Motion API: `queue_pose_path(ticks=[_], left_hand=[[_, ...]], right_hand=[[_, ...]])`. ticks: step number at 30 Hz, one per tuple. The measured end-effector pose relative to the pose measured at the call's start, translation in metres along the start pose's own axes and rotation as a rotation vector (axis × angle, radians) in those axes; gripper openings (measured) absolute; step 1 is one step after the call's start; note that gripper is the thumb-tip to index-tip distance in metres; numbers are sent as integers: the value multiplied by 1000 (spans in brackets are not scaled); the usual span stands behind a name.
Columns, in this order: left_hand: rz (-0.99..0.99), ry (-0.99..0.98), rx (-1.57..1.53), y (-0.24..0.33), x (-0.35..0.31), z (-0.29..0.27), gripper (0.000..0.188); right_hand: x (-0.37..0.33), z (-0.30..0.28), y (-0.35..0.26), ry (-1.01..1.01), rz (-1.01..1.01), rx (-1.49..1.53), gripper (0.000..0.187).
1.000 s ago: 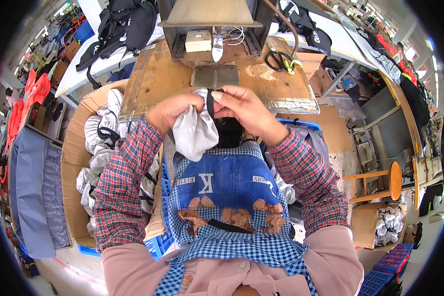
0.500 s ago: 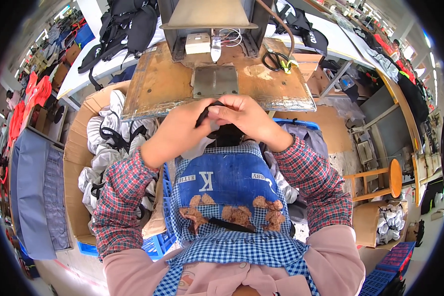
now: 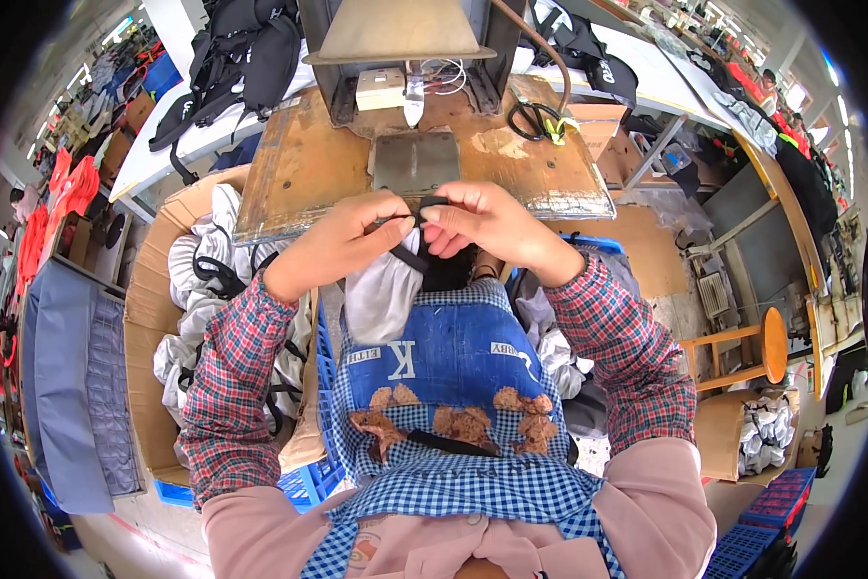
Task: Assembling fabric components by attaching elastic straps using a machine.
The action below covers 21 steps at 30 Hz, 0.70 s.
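My left hand (image 3: pixel 342 241) is closed in a pinch on a black strap (image 3: pixel 411 259), just beyond the near edge of a worn wooden worktop (image 3: pixel 304 159). A pale grey cloth piece (image 3: pixel 378 301) hangs from the strap below the left hand, over my apron. My right hand (image 3: pixel 492 227) pinches the strap too, thumb against the first finger, its other fingers curled. The two hands are close together with a short length of strap between them. Right behind them a grey metal plate (image 3: pixel 417 160) is set in the worktop.
A machine (image 3: pixel 405 34) with a white box and wires stands at the back. Black-handled scissors (image 3: pixel 529 121) lie on the worktop's right. A cardboard box (image 3: pixel 149 318) at left holds grey cloth pieces with black straps. Black bags (image 3: pixel 260 58) lie on a white table. A wooden stool (image 3: pixel 772 347) is at right.
My hands have turned and moved slightly apart. The grey cloth, mostly hidden before, now hangs down in view with the black strap stretched between my fingers.
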State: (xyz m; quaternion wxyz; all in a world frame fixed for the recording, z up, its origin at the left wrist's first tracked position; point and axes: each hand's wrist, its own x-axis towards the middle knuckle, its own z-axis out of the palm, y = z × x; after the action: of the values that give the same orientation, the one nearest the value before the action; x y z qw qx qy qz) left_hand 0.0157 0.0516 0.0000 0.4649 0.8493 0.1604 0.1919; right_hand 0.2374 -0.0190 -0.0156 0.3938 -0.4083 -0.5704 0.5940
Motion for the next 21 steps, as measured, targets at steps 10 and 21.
queue_pose_path(ticks=[10,21], left_hand=[[-282,244,-135,-21,28,-14,27],[-321,365,-365,-28,52,-18,27]], right_hand=[[37,-5,12,352,-138,259,16],[72,-17,19,433,-157,478,17]])
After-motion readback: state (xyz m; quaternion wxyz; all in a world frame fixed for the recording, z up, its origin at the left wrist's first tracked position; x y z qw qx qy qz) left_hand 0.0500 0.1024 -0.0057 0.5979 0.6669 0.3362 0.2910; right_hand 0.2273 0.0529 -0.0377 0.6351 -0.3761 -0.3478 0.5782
